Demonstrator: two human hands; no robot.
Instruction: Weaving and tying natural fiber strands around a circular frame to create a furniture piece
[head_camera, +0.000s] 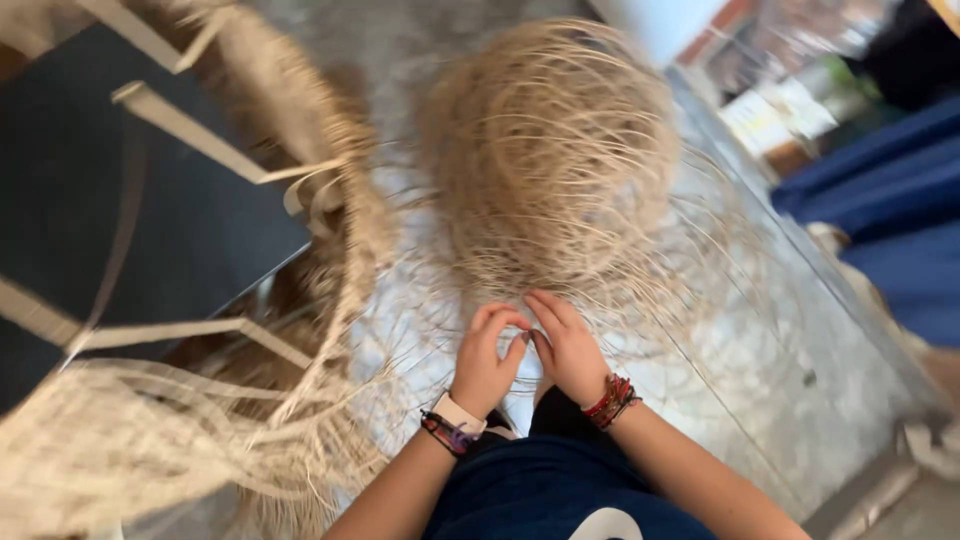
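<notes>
Far left: loose pale fibre bundle (150, 450) with flat strips, on the floor (800, 400), well apart from both hands. Left hand (487, 360) curled narrow, fingertips pinched on thin strands, touching the right hand (567, 350), which is also curled narrow on the same strands. Domed woven fibre mass (550, 150) lies straight ahead of the hands, strands trailing from its near edge down to the fingers. Both hands about equally near; image blurred, exact strand grip hard to tell. Right: blue cloth (890, 220), apart.
</notes>
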